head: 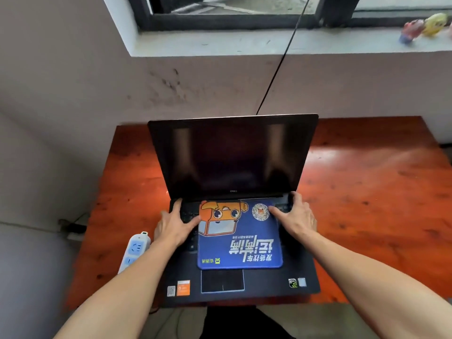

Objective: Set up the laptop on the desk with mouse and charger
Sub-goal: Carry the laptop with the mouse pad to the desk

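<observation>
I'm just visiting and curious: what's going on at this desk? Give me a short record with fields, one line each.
surface: reddish-brown wooden desk below a window
laptop: black laptop, lid open, screen dark
on keyboard: blue mouse pad with an orange cartoon figure, lying flat
left hand: open, at the pad's left edge
right hand: open, at the pad's right edge
left desk edge: white and blue power strip
mouse, charger: not visible
windowsill: small colourful figurines
</observation>
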A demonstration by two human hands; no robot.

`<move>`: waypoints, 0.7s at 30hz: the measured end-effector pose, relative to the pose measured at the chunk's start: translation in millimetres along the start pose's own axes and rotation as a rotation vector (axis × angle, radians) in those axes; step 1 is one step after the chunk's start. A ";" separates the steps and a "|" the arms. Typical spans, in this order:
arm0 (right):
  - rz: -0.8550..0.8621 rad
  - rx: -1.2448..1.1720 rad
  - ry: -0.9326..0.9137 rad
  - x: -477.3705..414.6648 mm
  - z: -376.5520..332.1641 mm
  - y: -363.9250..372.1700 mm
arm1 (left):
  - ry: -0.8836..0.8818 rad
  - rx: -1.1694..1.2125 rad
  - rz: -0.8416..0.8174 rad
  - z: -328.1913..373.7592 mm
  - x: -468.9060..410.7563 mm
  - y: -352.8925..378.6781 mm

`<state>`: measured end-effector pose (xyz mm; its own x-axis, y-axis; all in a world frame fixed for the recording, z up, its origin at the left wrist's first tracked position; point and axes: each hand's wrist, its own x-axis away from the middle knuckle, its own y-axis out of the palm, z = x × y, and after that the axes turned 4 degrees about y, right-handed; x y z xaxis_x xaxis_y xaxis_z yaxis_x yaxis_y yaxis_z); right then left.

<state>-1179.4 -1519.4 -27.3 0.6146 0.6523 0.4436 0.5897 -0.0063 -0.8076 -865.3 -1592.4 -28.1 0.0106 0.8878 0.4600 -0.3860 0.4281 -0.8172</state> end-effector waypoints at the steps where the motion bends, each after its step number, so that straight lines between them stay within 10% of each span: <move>1: -0.011 -0.001 0.005 -4.0 -2.6 2.0 | 0.002 -0.019 -0.011 0.1 -6.5 -0.2; 21: -0.008 0.297 0.003 -22.2 -23.0 3.3 | 0.051 -0.250 0.006 12.4 -22.3 4.0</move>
<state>-1179.1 -1551.4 -30.9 0.6122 0.6492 0.4515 0.4157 0.2215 -0.8821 -878.5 -1612.6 -37.3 0.0583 0.8951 0.4420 -0.1459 0.4456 -0.8833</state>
